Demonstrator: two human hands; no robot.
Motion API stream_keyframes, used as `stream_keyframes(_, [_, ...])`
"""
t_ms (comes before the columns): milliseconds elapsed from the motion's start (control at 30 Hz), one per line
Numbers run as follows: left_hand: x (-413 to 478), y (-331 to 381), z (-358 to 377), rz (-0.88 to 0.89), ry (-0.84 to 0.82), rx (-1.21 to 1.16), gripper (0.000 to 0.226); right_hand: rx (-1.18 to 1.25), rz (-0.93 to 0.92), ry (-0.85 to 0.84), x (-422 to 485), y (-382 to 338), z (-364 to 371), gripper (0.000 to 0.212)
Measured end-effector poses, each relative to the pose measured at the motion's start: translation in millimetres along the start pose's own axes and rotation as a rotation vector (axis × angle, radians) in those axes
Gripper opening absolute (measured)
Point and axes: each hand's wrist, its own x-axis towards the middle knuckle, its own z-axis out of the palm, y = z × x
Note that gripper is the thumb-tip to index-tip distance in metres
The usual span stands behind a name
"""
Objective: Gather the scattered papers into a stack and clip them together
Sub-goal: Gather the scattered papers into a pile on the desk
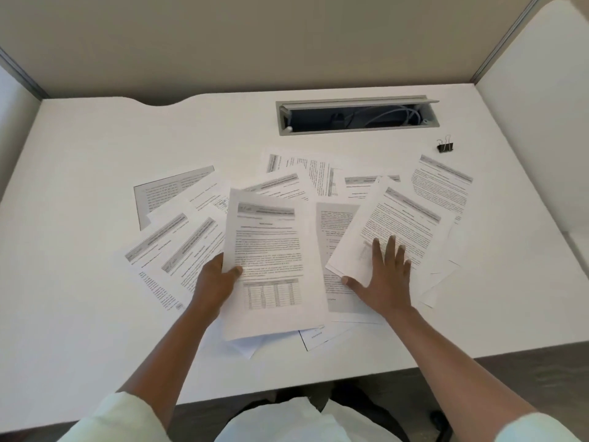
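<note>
In the head view, a white desk (79,193) fills most of the frame, and printed papers (178,240) lie fanned and overlapping across its middle, from centre left to the right side. The left hand (213,283), just left of centre, grips a printed sheet (271,247) by its left edge: the thumb lies on top of the page and the other fingers are hidden beneath it. That sheet is roughly upright in the frame, with a grey header band at its top and a table near its bottom, and it covers other pages under it; whether the hand holds more than one sheet cannot be told. The right hand (387,280), right of centre, lies flat with its fingers spread, palm down on a tilted page (401,224) that slants toward the upper right and overlaps its neighbours. A black binder clip (445,145) stands alone on the bare desk in the upper right, well apart from both hands and just beyond the farthest right sheet. Above centre, a grey cable slot (357,115) is sunk into the desk with its lid raised and wires showing inside. A beige partition (255,39) runs along the top of the frame. Pale sleeves (127,419) show at the bottom corners.
</note>
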Motion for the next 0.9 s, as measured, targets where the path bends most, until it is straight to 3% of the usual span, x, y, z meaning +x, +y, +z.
stream_keyframes(133, [1.2,-14.9,0.0,-0.044,0.014,0.032,0.027,-0.014,0.020,-0.030,-6.2,11.9,14.7,0.124])
stream_keyframes(267, [1.5,-19.8,-0.4,-0.055,0.006,0.001,0.027,-0.051,-0.023,0.022,-12.1,12.6,21.3,0.110])
stream_keyframes(433, [0.4,-16.8,1.6,-0.048,-0.013,-0.001,0.027,-0.107,-0.102,0.156,-15.3,14.4,20.6,0.083])
stream_keyframes(567, [0.0,-13.9,2.5,-0.047,-0.018,-0.007,0.027,-0.149,-0.282,0.296,-15.7,15.1,21.1,0.048])
stream_keyframes(700, [-1.1,-12.3,3.4,-0.050,-0.043,-0.022,0.026,0.026,-0.259,0.460,-15.7,-3.6,2.8,0.009])
stream_keyframes(800, [-1.6,-10.9,4.0,-0.054,-0.056,-0.054,0.025,0.172,-0.184,0.522,-16.3,-30.8,-14.2,0.006])
stream_keyframes(900, [0.2,-11.8,4.5,-0.090,-0.072,-0.109,0.026,0.275,-0.328,0.523,-25.8,-65.0,-19.1,0.007])
